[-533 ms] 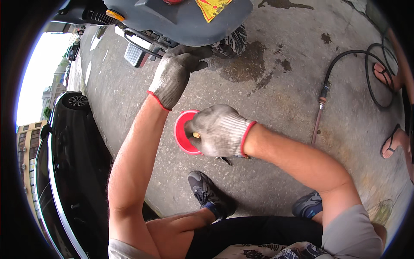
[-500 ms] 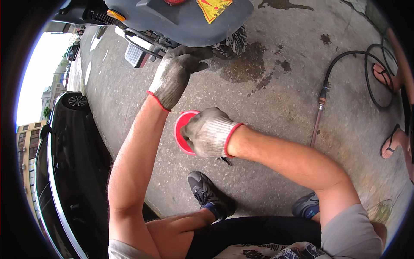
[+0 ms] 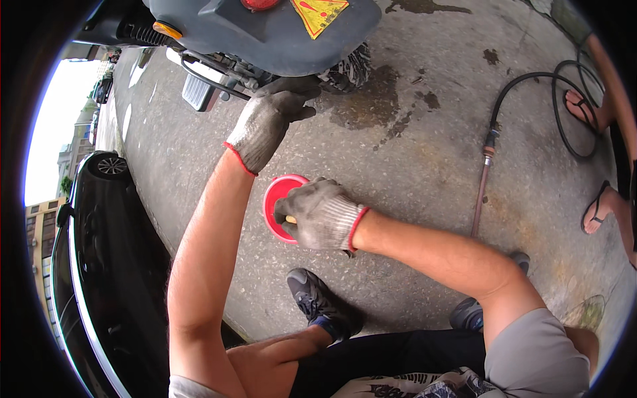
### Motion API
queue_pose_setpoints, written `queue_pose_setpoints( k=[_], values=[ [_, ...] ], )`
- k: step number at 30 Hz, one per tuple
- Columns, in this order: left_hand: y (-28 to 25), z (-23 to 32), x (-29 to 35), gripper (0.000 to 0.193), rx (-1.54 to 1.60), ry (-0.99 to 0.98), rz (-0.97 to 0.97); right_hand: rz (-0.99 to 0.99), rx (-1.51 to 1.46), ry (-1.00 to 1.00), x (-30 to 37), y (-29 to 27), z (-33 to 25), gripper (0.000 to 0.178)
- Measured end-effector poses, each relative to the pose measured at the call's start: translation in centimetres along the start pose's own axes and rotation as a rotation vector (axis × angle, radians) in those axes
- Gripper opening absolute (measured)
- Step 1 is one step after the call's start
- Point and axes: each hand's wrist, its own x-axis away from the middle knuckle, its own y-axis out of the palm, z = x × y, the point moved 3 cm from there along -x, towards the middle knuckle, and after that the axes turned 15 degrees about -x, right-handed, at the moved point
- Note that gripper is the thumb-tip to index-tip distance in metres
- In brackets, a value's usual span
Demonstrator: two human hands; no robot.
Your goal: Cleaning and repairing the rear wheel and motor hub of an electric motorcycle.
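Rough, speckled concrete floor (image 3: 411, 278) spreads around me, leaving open room from my right hand (image 3: 317, 213) across to the hose (image 3: 509, 96). The black car (image 3: 113, 285) bounds my left side, glossy and curved, with a bright strip along it. Ahead, a vehicle's smooth grey shell (image 3: 265, 40) ends in a broad rounded edge. The hose is black, smooth and looped near the right border. Below the shell's edge sits a dark, knobbly tyre (image 3: 356, 68). My left hand (image 3: 273, 111), in a knit glove with a red cuff, reaches to that edge beside the tyre; its fingertips are partly hidden, so I cannot tell whether they grasp anything. My right hand, gloved alike, covers part of a round red tub (image 3: 267, 211), its fingers pinched around a small yellowish piece (image 3: 290, 219) seen against the tub's mouth.
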Motion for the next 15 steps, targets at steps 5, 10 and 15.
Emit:
queue_pose_setpoints(
  k=[5,10,15],
  values=[
    [-0.2,0.1,-0.7,0.034,-0.682,0.29,-0.047,0.458,-1.026,0.133,8.2,-9.0,5.5,0.014],
    [0.5,-0.5,-0.6,0.034,0.098,0.036,0.072,0.956,-1.009,-0.245,10.3,-13.2,4.4,0.022],
    [0.4,-0.1,-0.5,0.028,-0.341,0.15,0.135,1.008,-0.46,-0.318,9.2,-11.6,7.5,0.013]
  ],
)
